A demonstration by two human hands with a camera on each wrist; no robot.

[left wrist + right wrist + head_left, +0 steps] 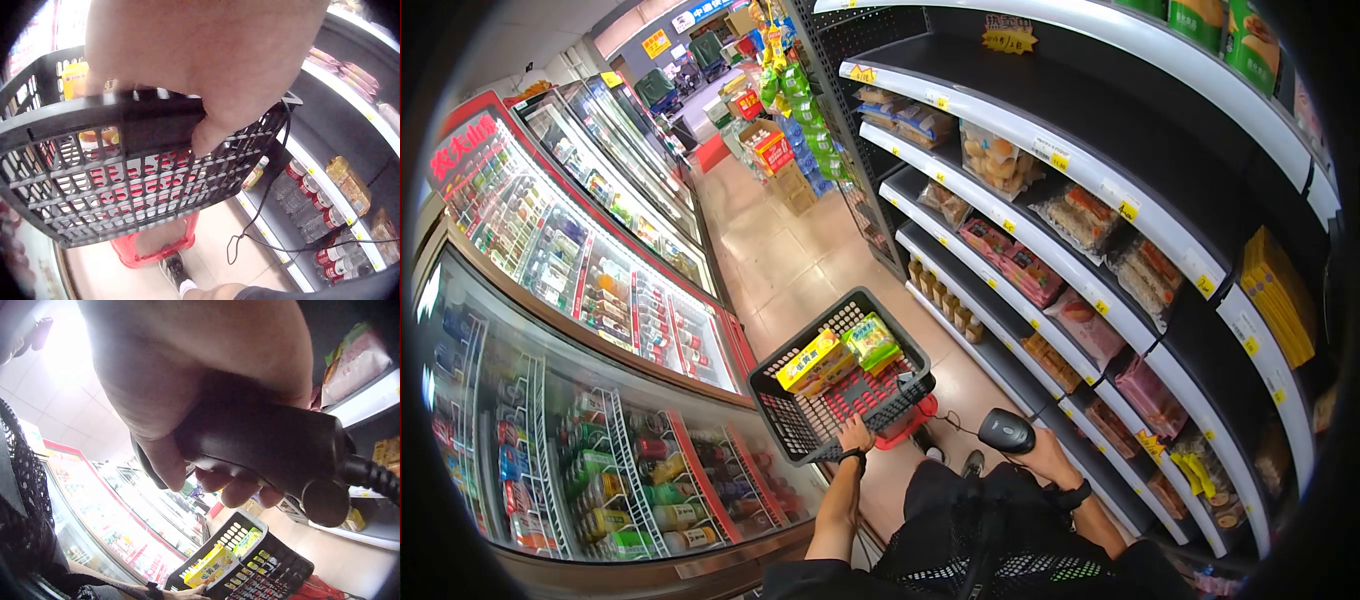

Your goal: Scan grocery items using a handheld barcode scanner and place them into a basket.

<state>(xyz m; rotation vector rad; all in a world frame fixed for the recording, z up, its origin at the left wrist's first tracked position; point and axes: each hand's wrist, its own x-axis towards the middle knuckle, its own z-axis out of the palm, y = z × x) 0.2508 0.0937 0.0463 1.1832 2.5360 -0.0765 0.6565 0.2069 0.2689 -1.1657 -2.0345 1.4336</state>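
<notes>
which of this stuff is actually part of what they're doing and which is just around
In hand:
black basket, gripped at its rim by the left hand
scanner, gripped by the right hand
yellow box and green packet in the basket

Just around:
drink coolers
snack shelves
red basket below

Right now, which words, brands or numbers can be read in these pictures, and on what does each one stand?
"农夫山": white characters on the red cooler header; anything after them is not legible.
Yellow shelf sign: characters blurred, unreadable.
Yellow price tags: too small to read.
Yellow box in the basket: print too blurred.
Scanner: no text visible.
</notes>
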